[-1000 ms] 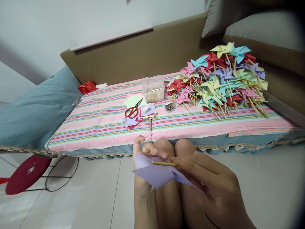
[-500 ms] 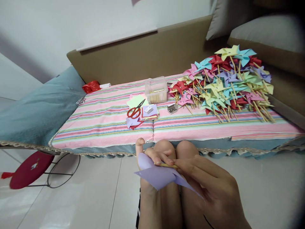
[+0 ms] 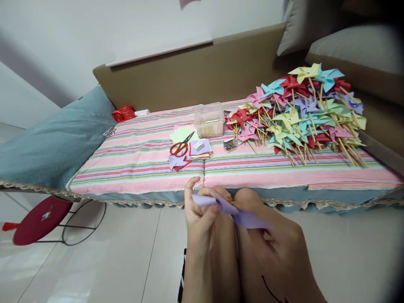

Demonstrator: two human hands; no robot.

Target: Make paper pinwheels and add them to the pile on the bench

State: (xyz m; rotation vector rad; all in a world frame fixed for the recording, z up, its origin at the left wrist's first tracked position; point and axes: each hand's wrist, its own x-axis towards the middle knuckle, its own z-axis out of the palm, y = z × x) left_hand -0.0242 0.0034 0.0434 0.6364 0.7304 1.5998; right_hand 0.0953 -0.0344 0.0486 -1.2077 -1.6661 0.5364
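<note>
A purple paper pinwheel (image 3: 249,219) is held over my knees, its blades folded and curling toward me. My left hand (image 3: 199,219) pinches it near the middle, thumb in front and index finger raised. Closed at the pinwheel's right side is my right hand (image 3: 280,240), its fingertips partly hidden by the paper. The wooden stick behind it is mostly covered. On the striped cloth beyond lie red-handled scissors (image 3: 179,148), cut purple paper pieces (image 3: 177,161), a stack of coloured paper squares (image 3: 205,147) with a small white box (image 3: 198,146) on top, and an open box of pins (image 3: 230,145).
A heap of finished pinwheels (image 3: 303,113) covers the right end of the sofa. A clear plastic box (image 3: 209,128) holds wooden sticks. At the far left are a red bag (image 3: 123,113) and a white roll (image 3: 142,112). A red stool (image 3: 42,221) stands on the floor.
The pinwheel has turned, so its blades now show nearly edge-on and the stick is mostly hidden. My left thumb has come to the front of the paper.
</note>
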